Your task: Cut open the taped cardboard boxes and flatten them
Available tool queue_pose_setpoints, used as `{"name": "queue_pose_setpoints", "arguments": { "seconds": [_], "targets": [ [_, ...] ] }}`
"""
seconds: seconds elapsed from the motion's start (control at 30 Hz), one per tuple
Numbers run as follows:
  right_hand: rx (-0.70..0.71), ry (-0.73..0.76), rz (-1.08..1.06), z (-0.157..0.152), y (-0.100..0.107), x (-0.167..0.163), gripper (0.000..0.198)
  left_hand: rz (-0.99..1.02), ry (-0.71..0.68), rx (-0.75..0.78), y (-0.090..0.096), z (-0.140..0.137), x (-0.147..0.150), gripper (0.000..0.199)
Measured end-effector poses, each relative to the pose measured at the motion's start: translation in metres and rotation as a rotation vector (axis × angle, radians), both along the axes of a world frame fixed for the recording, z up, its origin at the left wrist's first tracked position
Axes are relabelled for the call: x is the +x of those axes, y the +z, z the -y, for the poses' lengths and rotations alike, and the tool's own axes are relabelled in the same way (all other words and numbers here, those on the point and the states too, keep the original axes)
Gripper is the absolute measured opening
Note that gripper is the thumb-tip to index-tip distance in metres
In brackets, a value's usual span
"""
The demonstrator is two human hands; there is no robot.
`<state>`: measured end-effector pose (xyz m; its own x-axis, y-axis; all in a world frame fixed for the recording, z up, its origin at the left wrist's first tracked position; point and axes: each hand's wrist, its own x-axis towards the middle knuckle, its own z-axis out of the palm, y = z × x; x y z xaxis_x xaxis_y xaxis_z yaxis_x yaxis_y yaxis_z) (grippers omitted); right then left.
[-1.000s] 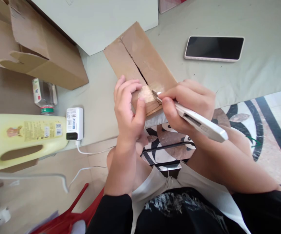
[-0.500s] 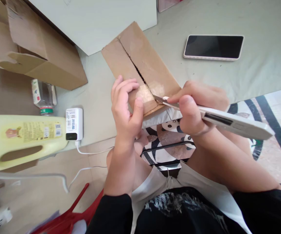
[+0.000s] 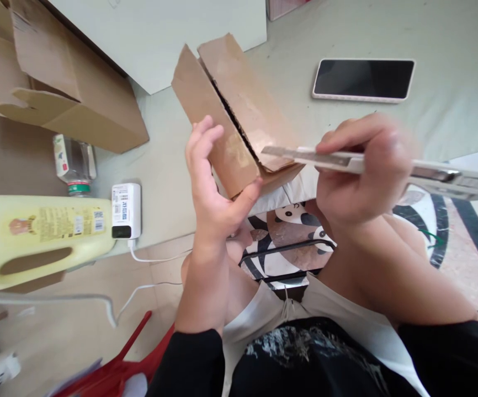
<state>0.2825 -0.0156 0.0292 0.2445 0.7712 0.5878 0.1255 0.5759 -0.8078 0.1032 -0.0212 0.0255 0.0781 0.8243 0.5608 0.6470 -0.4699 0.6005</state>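
Note:
A small cardboard box (image 3: 239, 110) lies at the table's near edge, its top flaps parted along a dark slit. My left hand (image 3: 216, 182) grips the box's near left corner, fingers along the left side and thumb at the front edge by the lifted left flap. In my right hand (image 3: 363, 165) is a utility knife (image 3: 425, 175), its blade out and pointing left. The blade tip appears over the near end of the right flap; whether it touches the cardboard I cannot tell. The right hand is slightly blurred.
A phone (image 3: 363, 80) lies at the back right. On the left are a larger open carton (image 3: 85, 94), a clear bottle (image 3: 75, 162), a white charging device (image 3: 126, 212) with a cable, and a yellow jug (image 3: 44, 231). A white panel (image 3: 173, 38) stands behind the box.
The box's flaps have come apart and risen, widening the slit. My right hand has drawn the knife up from the seam and turned. My left thumb has shifted to the front edge.

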Motion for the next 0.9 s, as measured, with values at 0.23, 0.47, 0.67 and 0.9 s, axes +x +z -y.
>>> {"name": "queue_pose_setpoints", "arguments": {
  "seconds": [0.23, 0.47, 0.67, 0.9],
  "targets": [
    [-0.057, -0.158, -0.023, -0.019, -0.008, 0.01, 0.051, 0.347, 0.146, 0.204, -0.01, -0.01, -0.018, 0.041],
    [-0.576, 0.092, 0.897, -0.018, -0.02, 0.02, 0.05, 0.84, 0.241, 0.032, -0.015, -0.018, -0.051, 0.015],
    [-0.659, 0.211, 1.137, -0.021, -0.03, 0.014, 0.058, 1.147, 0.273, -0.316, -0.03, -0.028, -0.085, 0.016],
    [-0.648, 0.206, 1.053, -0.021, -0.034, 0.013, 0.054, 1.105, 0.388, -0.334, -0.033, -0.029, -0.08, 0.041]
  ]
}}
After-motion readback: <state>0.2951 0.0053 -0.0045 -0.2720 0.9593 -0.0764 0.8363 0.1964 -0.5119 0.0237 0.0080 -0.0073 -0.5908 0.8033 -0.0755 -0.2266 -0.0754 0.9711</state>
